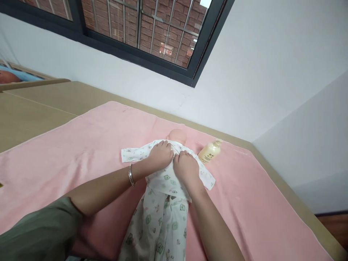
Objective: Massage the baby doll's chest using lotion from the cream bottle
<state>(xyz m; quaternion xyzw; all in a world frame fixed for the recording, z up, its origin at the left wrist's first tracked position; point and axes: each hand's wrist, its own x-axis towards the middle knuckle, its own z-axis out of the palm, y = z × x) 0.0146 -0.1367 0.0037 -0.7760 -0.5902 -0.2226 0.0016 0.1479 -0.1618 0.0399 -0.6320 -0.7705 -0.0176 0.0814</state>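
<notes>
A baby doll [177,135] lies on its back on a pink blanket [81,145], dressed in a white printed baby garment [163,214]. My left hand [161,155] rests on the doll's chest near the collar, fingers curled onto the cloth; a silver bangle [131,175] sits on that wrist. My right hand [185,167] presses on the chest beside it, fingers pinching the garment's front edge. Both hands touch each other over the chest. The doll's head pokes out beyond my hands.
A pale yellow lotion bottle [208,152] lies on the blanket to the right of the doll. The blanket covers a tan mattress [40,108] against a white wall [244,90] under a dark-framed window [152,36]. The bed edge runs along the right.
</notes>
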